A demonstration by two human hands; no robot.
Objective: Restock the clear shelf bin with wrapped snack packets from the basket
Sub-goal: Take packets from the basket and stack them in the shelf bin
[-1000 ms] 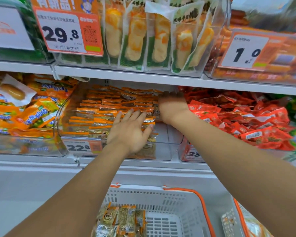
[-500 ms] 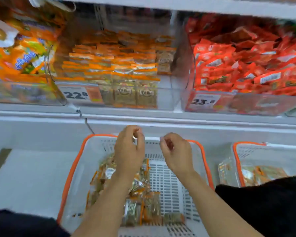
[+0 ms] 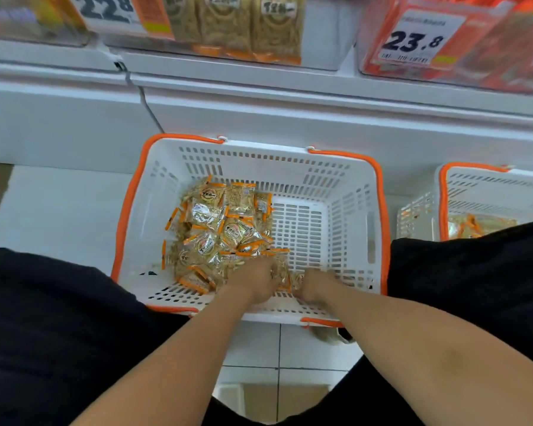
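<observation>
1. The basket [image 3: 356, 210] is open at the top; nothing covers it.
2. The snack packets [image 3: 219, 232] fill the left and near part of its floor; the right and far part of the floor is bare.
3. Both hands, the left hand [image 3: 253, 282] and the right hand [image 3: 316, 285], take the near edge inside the basket.
4. The basket's white walls with orange rim close it on all four sides.
5. Above, the shelf edge [image 3: 290, 96] juts out below the clear shelf bin [image 3: 330, 32].
6. A second basket [image 3: 486, 186] stands just beside, on the right.
</observation>
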